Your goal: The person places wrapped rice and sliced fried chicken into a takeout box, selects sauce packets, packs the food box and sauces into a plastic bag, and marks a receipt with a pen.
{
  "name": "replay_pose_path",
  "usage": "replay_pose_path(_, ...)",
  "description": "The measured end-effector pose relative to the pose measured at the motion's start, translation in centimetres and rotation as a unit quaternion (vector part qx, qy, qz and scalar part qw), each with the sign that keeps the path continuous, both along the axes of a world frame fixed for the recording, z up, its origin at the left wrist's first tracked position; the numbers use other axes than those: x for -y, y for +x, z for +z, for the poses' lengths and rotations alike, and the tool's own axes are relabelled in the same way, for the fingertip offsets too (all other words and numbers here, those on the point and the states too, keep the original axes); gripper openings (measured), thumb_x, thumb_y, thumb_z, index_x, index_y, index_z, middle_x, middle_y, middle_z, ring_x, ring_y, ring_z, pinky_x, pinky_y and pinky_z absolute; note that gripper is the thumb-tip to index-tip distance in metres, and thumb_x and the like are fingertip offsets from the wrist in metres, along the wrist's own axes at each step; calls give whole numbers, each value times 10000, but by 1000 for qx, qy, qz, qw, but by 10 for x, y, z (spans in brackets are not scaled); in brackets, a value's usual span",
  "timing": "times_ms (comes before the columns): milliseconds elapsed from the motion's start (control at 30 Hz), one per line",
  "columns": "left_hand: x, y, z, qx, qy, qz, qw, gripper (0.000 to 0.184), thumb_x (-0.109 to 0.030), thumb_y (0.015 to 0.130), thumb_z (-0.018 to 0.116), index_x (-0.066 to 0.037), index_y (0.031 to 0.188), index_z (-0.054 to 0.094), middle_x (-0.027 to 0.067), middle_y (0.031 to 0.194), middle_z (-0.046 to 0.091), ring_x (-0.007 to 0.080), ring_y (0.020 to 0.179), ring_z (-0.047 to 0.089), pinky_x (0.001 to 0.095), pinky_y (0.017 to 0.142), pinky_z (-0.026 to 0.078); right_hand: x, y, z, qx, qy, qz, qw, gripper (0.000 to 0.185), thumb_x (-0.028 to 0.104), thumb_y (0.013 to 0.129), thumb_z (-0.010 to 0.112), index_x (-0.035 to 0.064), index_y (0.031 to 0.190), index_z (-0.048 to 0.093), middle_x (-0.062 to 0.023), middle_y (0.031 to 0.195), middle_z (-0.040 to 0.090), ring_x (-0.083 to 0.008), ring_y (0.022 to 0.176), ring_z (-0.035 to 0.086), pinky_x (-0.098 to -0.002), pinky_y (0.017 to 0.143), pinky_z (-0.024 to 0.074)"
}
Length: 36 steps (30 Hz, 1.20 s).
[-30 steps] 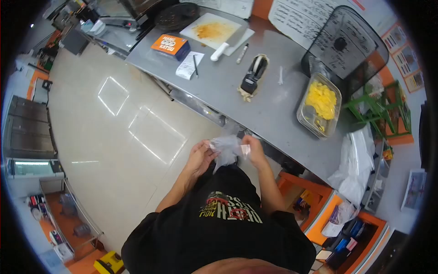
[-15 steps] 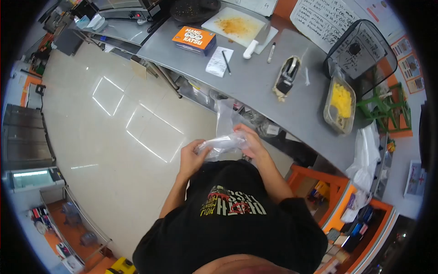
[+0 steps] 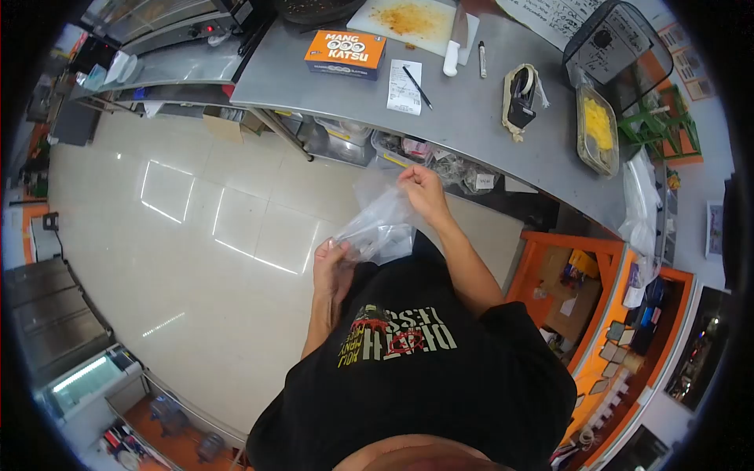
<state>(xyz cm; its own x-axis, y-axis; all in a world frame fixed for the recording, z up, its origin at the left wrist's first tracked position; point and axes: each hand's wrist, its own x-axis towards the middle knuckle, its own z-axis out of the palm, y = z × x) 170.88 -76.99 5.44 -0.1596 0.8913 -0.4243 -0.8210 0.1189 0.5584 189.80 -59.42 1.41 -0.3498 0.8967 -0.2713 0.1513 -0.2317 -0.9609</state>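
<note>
A clear plastic bag [image 3: 377,224] is stretched slantwise between my two hands, in front of my black shirt. My left hand [image 3: 333,267] pinches its lower left end, thumb on top. Higher up and to the right, my right hand [image 3: 424,192] grips the bag's upper edge with bent fingers. Both hands are off the metal table [image 3: 463,118], near its front edge. On the table beyond them are an orange box [image 3: 345,50], a receipt [image 3: 404,86] with a black pen [image 3: 417,87] across it, and a tape dispenser [image 3: 520,98].
A knife [image 3: 456,43] lies on a stained cutting board [image 3: 408,20]. Near it is a marker [image 3: 482,59]. Farther right stand a container of yellow food [image 3: 598,129], a black mesh basket [image 3: 616,55] and white plastic bags [image 3: 640,196]. An orange shelf [image 3: 569,275] stands at the right.
My hands have moved farther apart, the right one upward, and the plastic bag is now spread between them. The view has shifted, with the orange box and receipt now farther right.
</note>
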Motion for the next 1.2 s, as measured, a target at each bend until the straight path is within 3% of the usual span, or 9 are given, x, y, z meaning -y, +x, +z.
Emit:
replay_pose_path(167,-61,-48,-4,-281,-42,-4,959,114,63,896,570,-47,923,582,35,893,662,112,809,639,249,736,516,-21,-8,31,-186,-115,228,949,355,62,833,717,64,1173,614,-31,1064,637,-84,971,596,-268,843,492)
replay_pose_path(367,-145,-80,22,-281,-47,25,958,141,65,917,540,-74,902,520,10,840,645,41,629,567,201,509,425,-49,-97,30,-39,184,72,980,650,-72,700,745,71,1302,547,-30,1104,610,-70,1016,580,-247,809,492)
replay_pose_path(500,-182,-100,40,-373,69,-93,921,244,84,872,647,-84,926,478,-22,771,592,24,643,531,182,513,391,-111,-133,30,-210,90,-153,961,527,-92,760,640,71,1255,565,-2,627,484,-124,583,504,-280,573,409)
replay_pose_path(700,-237,-121,59,-479,76,-66,872,263,57,871,681,-86,873,462,-22,750,550,23,669,506,186,568,401,-205,-112,59,130,223,-312,914,234,-42,868,640,47,1083,662,25,591,402,-90,573,398,-270,549,356)
replay_pose_path(833,-267,-176,39,-394,-51,27,917,235,53,861,673,-61,884,469,11,809,551,44,711,512,198,622,417,-208,-127,83,124,209,-225,944,184,-8,866,659,26,1046,668,15,606,405,-77,592,392,-264,569,369)
replay_pose_path(933,-316,-183,37,-794,109,97,590,267,55,813,673,-5,1052,572,112,849,631,192,706,628,267,649,485,-217,-147,87,131,241,-168,947,330,-9,781,704,57,1100,651,-70,632,492,-172,575,485,-334,553,410)
replay_pose_path(1000,-348,-185,57,-864,231,73,441,310,55,801,646,7,1105,607,148,872,647,277,737,660,295,692,509,-214,-174,102,80,248,-124,958,360,-29,776,707,42,1125,654,-73,750,561,-161,689,565,-321,643,468)
replay_pose_path(1067,-372,-192,62,-806,350,-26,476,350,45,789,642,9,1137,635,154,854,659,353,755,674,322,718,529,-210,-199,125,86,324,-96,937,546,-69,743,698,58,1267,614,-126,959,631,-248,858,671,-362,764,535)
replay_pose_path(1200,-383,-224,73,-519,196,-136,821,233,64,847,563,-7,1056,636,37,730,627,151,650,616,278,633,504,-201,-219,100,382,318,-130,858,735,-72,760,702,127,1437,499,-137,1033,609,-296,807,670,-375,672,537)
